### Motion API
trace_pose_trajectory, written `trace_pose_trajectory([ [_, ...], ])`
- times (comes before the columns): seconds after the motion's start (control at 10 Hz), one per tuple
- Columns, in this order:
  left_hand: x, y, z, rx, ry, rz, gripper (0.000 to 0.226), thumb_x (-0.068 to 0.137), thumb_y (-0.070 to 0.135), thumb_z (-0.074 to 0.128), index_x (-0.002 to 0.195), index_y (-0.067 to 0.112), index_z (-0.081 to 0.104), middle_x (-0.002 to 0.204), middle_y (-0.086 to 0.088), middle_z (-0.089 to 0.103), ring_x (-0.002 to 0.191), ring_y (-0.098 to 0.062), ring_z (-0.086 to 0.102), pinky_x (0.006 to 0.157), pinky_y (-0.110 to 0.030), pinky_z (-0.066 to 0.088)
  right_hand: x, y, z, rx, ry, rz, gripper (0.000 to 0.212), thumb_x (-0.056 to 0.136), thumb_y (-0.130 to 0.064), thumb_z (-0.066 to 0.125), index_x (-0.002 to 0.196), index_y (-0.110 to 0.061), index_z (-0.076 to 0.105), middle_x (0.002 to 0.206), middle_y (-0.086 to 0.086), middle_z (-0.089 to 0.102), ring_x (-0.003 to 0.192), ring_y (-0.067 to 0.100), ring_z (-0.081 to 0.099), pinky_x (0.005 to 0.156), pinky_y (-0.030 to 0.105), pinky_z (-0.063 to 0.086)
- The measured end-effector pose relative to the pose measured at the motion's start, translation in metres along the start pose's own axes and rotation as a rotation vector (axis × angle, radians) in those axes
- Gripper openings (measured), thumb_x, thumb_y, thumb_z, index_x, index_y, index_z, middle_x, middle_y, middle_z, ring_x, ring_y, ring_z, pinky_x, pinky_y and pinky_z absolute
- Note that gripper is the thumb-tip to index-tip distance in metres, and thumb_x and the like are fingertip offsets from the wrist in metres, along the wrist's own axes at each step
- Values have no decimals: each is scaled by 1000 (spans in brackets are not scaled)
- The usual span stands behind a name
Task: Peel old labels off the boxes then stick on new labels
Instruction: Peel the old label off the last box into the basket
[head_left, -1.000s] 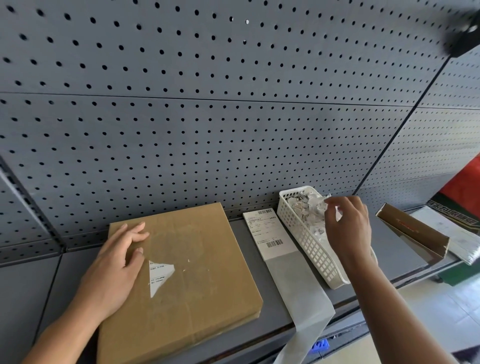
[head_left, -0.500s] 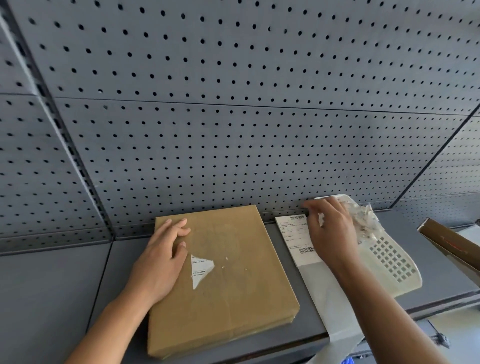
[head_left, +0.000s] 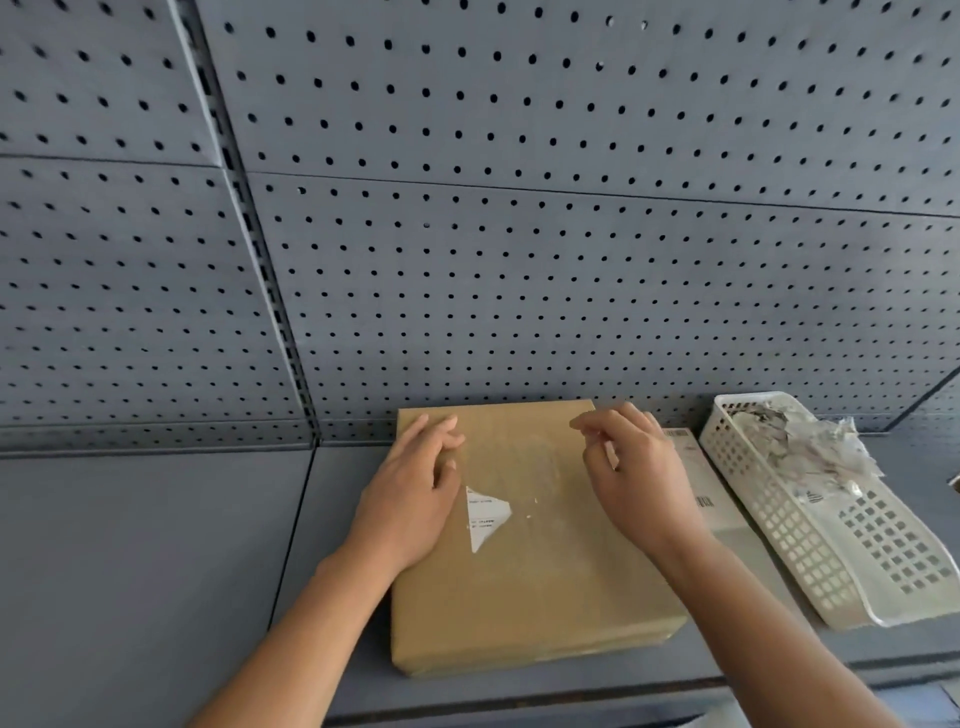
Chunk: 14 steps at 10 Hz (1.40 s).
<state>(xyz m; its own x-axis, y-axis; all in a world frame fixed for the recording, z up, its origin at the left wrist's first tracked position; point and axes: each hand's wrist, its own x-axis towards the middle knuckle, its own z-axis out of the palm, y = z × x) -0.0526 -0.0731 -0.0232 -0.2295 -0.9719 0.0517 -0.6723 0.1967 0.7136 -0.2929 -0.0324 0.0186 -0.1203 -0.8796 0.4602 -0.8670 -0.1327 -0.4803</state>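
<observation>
On the grey shelf lies the cardboard box, a torn triangle of old label near its middle. My left hand rests flat beside that scrap, fingers straight; my right hand hovers over the box, fingers loosely curled, holding nothing.

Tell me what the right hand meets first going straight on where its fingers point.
The right hand points left over the cardboard box, so it would likely meet the left hand first; its height above the box is unclear.

Box lies left of basket, label strip between.
</observation>
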Motion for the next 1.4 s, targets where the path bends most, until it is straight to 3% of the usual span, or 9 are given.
trace_pose_trajectory([
  [0.1,0,1,-1,1,-1,13,43,106,33,39,147,45,36,146,43,30,144,19,-2,116,-47,33,-7,-13,11,88,-97,-5,21,92,-6,60,99,-21,72,96,-15,64,89,11,57,71,25,46],
  [0.2,0,2,-2,17,-16,20,41,106,31,39,146,41,41,123,67,17,143,21,-4,114,-45,34,-14,-26,19,187,-249,55,26,93,-2,55,96,-21,72,94,-16,67,87,3,60,72,15,45],
  [0.4,1,1,-1,20,-8,33,39,106,31,40,145,39,43,121,66,17,141,24,-4,110,-43,33,-28,-39,24,232,-301,105,34,93,7,50,94,-18,73,88,-21,68,90,-9,58,74,3,40],
  [0.5,1,-2,1,10,6,16,34,105,33,39,137,44,46,150,44,21,140,22,0,108,-44,34,-33,-45,30,232,-292,76,34,93,5,51,95,-21,73,88,-20,68,89,-4,60,76,6,42],
  [0.6,1,-2,1,11,8,16,34,105,32,40,136,43,47,158,31,23,143,20,0,106,-41,35,-33,-51,37,244,-310,26,34,94,2,50,101,-24,71,94,-19,68,93,-2,59,79,10,44],
  [0.8,0,0,-2,9,1,24,37,106,29,40,141,39,45,157,32,24,146,17,-1,106,-40,35,-25,-55,46,187,-396,-65,29,98,-8,46,105,-33,59,98,-21,63,93,5,56,73,35,52],
  [1.0,-2,3,-3,13,-1,7,40,106,28,41,144,40,43,158,29,21,147,14,2,107,-42,35,-20,-53,43,198,-445,-88,31,95,-4,44,97,-33,55,90,-18,62,80,7,57,69,38,51],
  [1.2,2,-1,0,29,4,40,41,105,29,40,144,42,40,156,29,30,146,16,-1,100,-35,35,-23,-55,46,183,-434,-100,29,96,-8,47,104,-35,55,98,-19,62,89,5,58,73,34,52],
  [1.4,0,0,-1,23,9,28,41,105,29,40,145,42,40,157,29,27,146,16,0,103,-39,36,-23,-52,42,254,-437,-51,28,98,-7,46,101,-32,57,93,-17,65,82,5,58,72,34,51],
])
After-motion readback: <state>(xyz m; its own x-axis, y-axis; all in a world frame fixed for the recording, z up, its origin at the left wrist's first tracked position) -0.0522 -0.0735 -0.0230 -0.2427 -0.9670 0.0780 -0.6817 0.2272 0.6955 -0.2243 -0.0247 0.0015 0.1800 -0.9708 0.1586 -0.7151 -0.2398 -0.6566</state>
